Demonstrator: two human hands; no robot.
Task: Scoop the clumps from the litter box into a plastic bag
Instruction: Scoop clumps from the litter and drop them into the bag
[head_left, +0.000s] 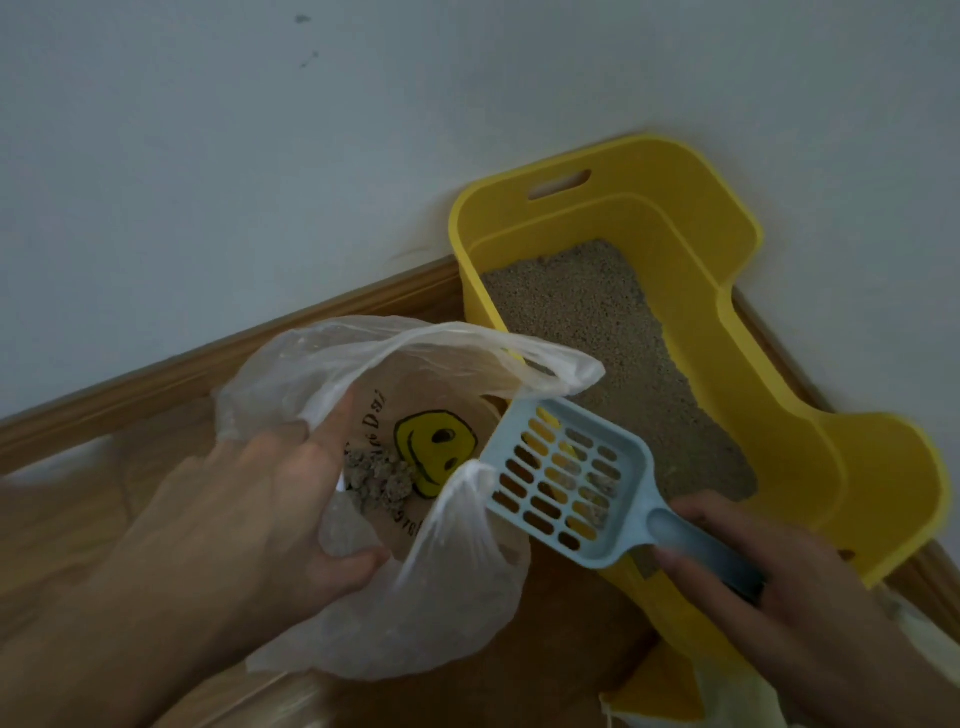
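Note:
A yellow litter box (691, 291) holding grey-brown litter (613, 332) stands against the wall at the right. My left hand (270, 499) grips the edge of a clear plastic bag (415, 613) with a yellow smiley print and holds its mouth open. Several grey clumps (382, 475) lie inside the bag. My right hand (769, 577) holds the handle of a pale blue slotted scoop (566, 478). The scoop's front edge sits at the bag's mouth, over the box's near rim. A few grains cling to the scoop's slots.
A white wall (311, 156) with a wooden skirting board (208, 364) runs behind the box and bag. The floor (62, 519) is wood. A pale cloth or bag (924, 639) lies at the lower right, beside the box's near corner.

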